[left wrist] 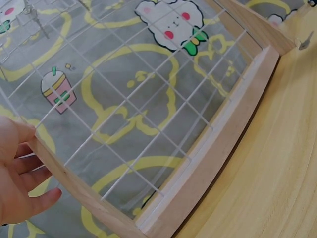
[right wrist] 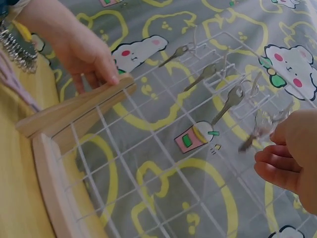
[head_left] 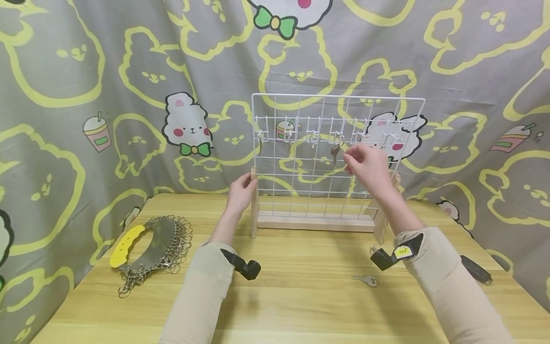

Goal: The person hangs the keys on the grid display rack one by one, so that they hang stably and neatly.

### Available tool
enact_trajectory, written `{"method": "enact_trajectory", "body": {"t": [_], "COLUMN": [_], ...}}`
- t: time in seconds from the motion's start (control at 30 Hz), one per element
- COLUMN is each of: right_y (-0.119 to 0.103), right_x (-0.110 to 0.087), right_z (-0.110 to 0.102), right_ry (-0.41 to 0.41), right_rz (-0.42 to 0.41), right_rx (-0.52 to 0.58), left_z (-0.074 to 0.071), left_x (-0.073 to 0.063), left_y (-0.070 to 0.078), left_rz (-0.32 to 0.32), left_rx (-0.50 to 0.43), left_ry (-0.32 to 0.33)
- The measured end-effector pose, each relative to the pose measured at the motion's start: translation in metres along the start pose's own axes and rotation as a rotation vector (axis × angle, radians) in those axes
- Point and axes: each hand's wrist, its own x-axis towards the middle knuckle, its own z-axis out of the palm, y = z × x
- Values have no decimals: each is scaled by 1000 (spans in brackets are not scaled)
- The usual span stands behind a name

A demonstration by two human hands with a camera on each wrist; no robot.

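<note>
A white wire grid rack stands on wooden side posts and a wooden base. My left hand grips the top of its left wooden post, thumb and fingers on either side. Along the upper grid run several white hooks, the left ones bearing hanging keys, among them one key. Beside a dark-headed key on the rack is my right hand, its fingers loosely bent. In the head view a narrow gap shows between fingertips and key; in the right wrist view they lie close together.
A loose key lies on the table in front of the rack. At left is a crescent-shaped plate with a yellow grip and many metal rings. A dark oblong object sits at the right. A patterned curtain hangs behind.
</note>
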Motion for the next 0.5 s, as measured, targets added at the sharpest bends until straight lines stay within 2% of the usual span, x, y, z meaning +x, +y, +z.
{"method": "enact_trajectory", "body": {"t": [0.23,0.5], "right_y": [24,59], "right_x": [-30,-77], "right_z": [-2,-2], "right_ry": [-67,-203], "right_rz": [28,107], "right_rx": [-29,37], "left_z": [1,1], "left_x": [-1,-2], "left_y": [1,2], "left_rz": [0,-6], "left_rx": [12,14], "left_ry": [4,3]}}
